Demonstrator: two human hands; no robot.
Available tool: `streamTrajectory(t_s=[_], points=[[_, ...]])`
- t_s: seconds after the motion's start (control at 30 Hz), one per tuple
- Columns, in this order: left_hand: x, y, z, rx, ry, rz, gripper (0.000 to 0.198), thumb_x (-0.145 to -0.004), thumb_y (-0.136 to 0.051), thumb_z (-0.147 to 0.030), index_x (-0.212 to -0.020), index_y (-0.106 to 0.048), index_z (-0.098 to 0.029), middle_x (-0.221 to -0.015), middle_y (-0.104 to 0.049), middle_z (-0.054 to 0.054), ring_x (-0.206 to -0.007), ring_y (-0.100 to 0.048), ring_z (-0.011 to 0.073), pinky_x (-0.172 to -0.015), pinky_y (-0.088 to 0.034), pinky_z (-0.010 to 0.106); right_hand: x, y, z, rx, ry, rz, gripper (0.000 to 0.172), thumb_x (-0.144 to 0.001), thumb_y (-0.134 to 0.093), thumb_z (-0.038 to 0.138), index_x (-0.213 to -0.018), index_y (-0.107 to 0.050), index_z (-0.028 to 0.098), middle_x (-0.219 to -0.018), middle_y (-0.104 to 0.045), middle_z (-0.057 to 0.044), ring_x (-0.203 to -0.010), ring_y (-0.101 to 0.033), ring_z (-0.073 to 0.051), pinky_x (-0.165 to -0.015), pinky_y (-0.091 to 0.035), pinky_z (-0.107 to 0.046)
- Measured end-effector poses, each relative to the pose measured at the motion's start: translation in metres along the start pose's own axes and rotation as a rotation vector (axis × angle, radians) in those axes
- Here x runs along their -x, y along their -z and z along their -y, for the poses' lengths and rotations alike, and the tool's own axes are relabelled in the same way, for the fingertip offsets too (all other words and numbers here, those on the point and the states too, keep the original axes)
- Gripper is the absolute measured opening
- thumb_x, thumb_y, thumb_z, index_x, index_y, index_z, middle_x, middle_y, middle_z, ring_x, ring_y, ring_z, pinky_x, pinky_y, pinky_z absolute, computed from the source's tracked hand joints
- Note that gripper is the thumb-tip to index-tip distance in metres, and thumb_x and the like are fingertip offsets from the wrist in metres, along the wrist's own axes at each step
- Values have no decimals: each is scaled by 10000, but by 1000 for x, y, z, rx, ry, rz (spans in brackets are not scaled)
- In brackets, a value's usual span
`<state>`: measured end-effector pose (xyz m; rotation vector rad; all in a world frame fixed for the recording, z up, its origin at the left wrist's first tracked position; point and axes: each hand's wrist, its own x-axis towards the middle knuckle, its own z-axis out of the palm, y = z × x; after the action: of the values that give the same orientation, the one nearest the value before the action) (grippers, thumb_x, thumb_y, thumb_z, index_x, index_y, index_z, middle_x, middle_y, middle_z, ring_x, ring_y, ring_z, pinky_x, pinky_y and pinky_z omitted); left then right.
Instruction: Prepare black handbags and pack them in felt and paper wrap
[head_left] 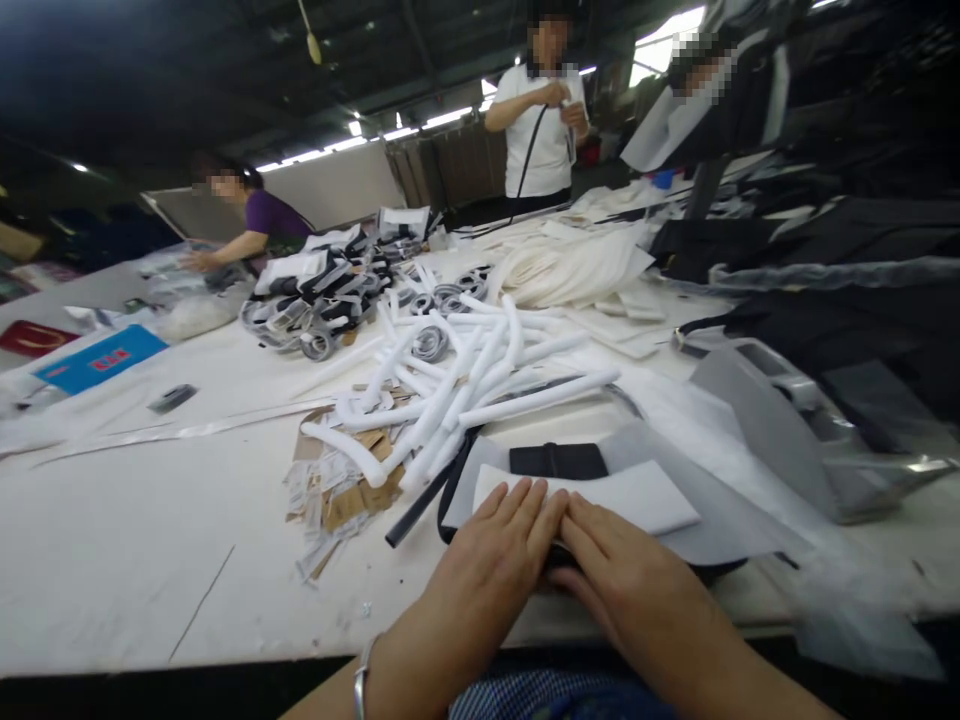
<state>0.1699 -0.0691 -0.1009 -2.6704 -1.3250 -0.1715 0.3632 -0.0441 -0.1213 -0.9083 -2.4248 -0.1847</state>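
Note:
My left hand [501, 545] lies on the near edge of a white foam sheet [637, 495], fingers stretched out close together. Beside it, fingertips almost meeting, my right hand [626, 565] rests on the same edge with its fingers straight and its thumb lower down. Neither hand is wrapped round anything. Under the foam spreads a thin grey-white sheet [720, 510], and a black handle-like piece [559, 460] shows beyond the foam. Black material peeks out below and left of these layers; the part under my palms is hidden.
White foam tubes [465, 385] lie heaped ahead, over paper tags [337, 490]. A dark tube [420, 505] is left of my work. Black bags [870, 350] crowd the right, strap bundles [337, 280] the far left. A blue packet [105, 358] lies left. Two people stand across the table.

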Motion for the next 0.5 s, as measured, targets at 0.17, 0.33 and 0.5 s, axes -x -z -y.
streamTrajectory(t_s=[0.17, 0.33, 0.5], points=[[-2, -7, 11, 5, -35, 8, 427, -975, -558, -187, -1388, -495, -97, -1344, -654, 146, -1183, -671, 242, -967, -578, 368, -3, 25, -29, -35, 182, 193, 416, -862, -581, 109, -1274, -632, 130, -1191, -740, -118, -1053, -705, -243, -917, -589, -378], [-17, 17, 18, 13, -118, 146, 410, -951, -562, -195, -1348, -549, -93, -1289, -687, 145, -1082, -709, 274, -960, -572, 441, 3, 36, -56, -58, 201, 348, 667, -841, -627, 217, -1487, -463, 255, -1437, -594, -71, -1288, -572, -304, -1080, -468, -554], [-5, -1, 22, -37, -186, -2, 409, -1034, -392, -198, -1413, -519, -110, -1447, -576, 125, -1294, -581, 295, -1039, -500, 441, 23, 23, -53, 48, 165, 285, 594, -925, -458, 155, -1507, -458, 276, -1496, -537, -91, -1356, -505, -344, -1058, -457, -569]])
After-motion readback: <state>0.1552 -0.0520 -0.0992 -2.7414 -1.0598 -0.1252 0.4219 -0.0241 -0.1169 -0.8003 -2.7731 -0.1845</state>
